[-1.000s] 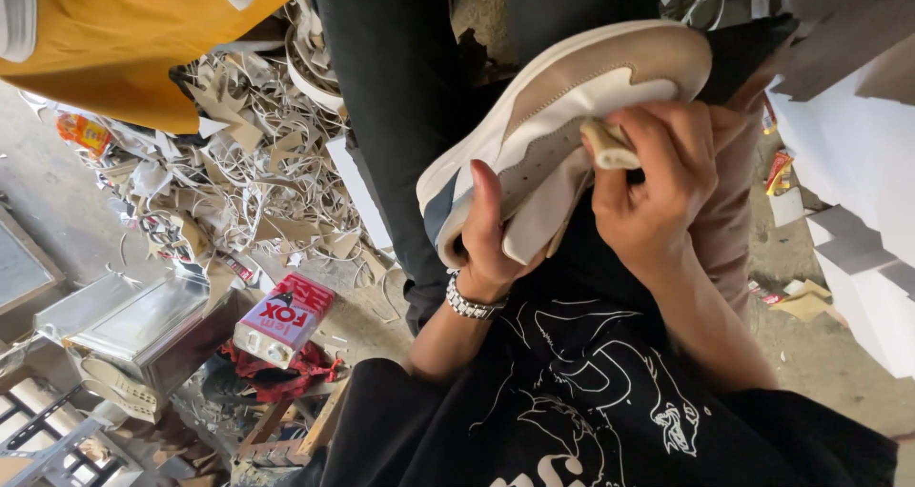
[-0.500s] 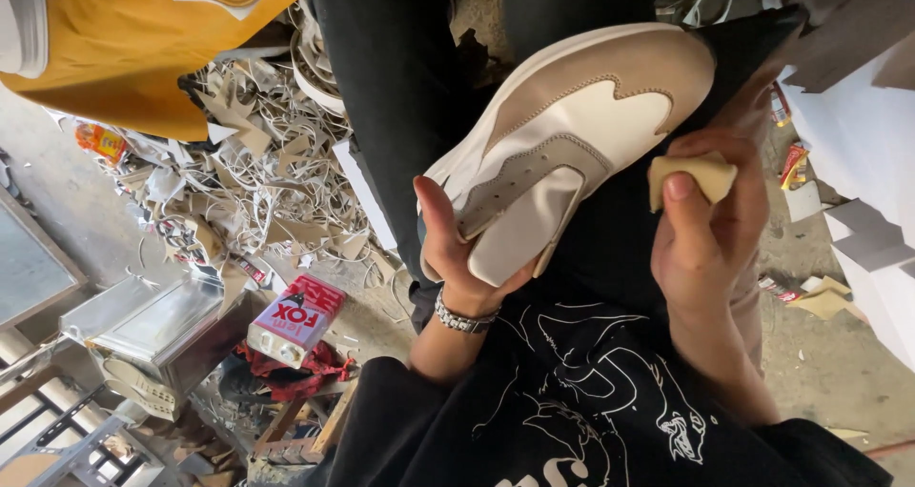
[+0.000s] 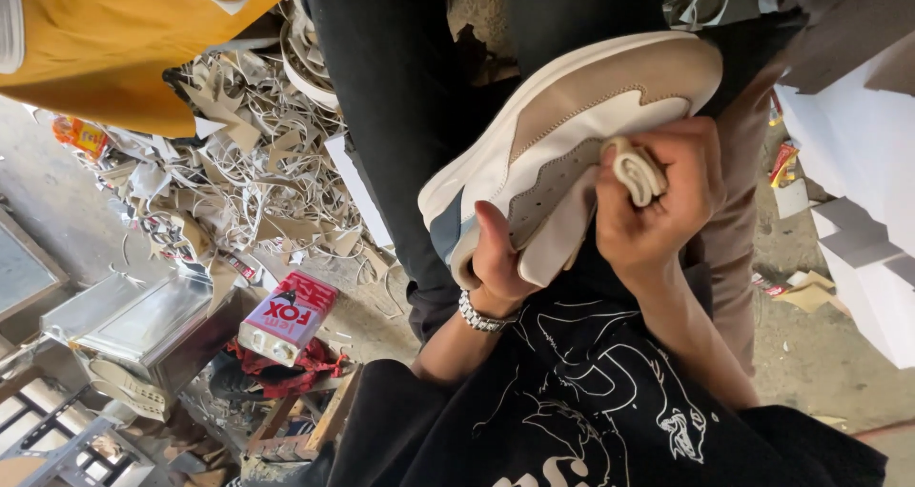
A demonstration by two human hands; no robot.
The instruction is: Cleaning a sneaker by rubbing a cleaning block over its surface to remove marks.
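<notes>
While the left hand (image 3: 498, 258) grips one shoe (image 3: 562, 134) from below, with its thumb up against the shoe's side and its fingers wrapped shut around the edge, the right hand (image 3: 658, 196) presses one small folded cloth (image 3: 637, 172) against the pale upper. The right hand's fingers are curled tight around the cloth, so it is closed on it. The shoe is white and tan with a blue-grey patch near the heel, and it sits over the person's lap, above the black printed shirt (image 3: 591, 392), with its toe pointing to the upper right. One silver watch (image 3: 481, 314) is on the left wrist. On the floor to the left lie a big pile of cut scraps (image 3: 257, 172), one red and white carton (image 3: 288, 317), one shiny metal tin (image 3: 143, 320) and one red rag (image 3: 286, 365). White blocks (image 3: 848, 182) crowd the right side, close to the right hand. A bare strip of floor shows at the far left and lower right.
</notes>
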